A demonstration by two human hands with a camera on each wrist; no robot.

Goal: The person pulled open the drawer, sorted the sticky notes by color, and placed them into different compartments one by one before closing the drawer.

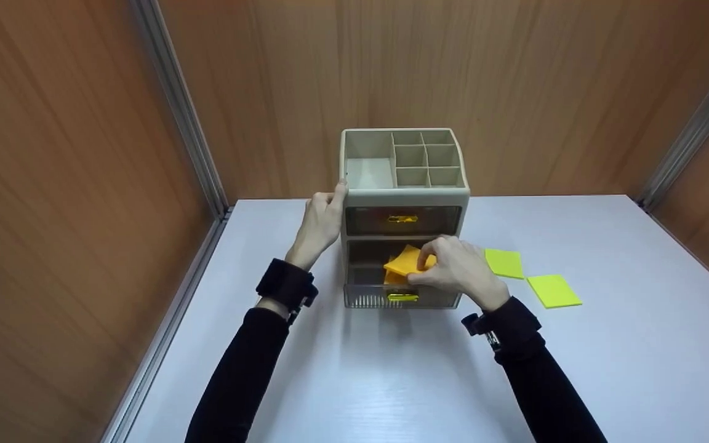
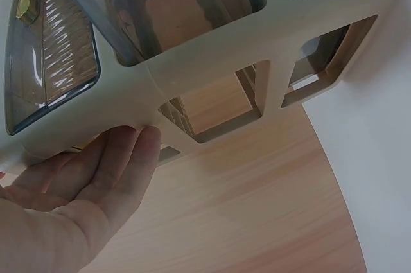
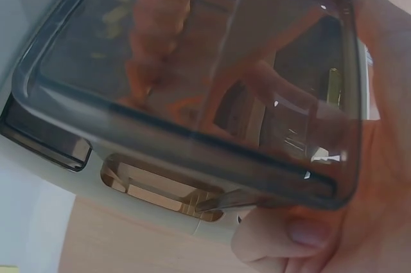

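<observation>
From the head view alone, right hand (image 1: 459, 267) pinches orange notes (image 1: 407, 261); left hand (image 1: 320, 224) flat against organizer (image 1: 354, 184).

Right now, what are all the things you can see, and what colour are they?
Organizer: one, beige, back middle of the table.
Upper drawer: one, smoky clear, closed.
Lower drawer: one, smoky clear, pulled open.
Orange note pad: one, over the open drawer.
Yellow-green note pads: two, on the table at right.
Table: one, white.
Left hand: one, rests on the organizer's left side.
Right hand: one, its grip pinches the orange pad.
</observation>
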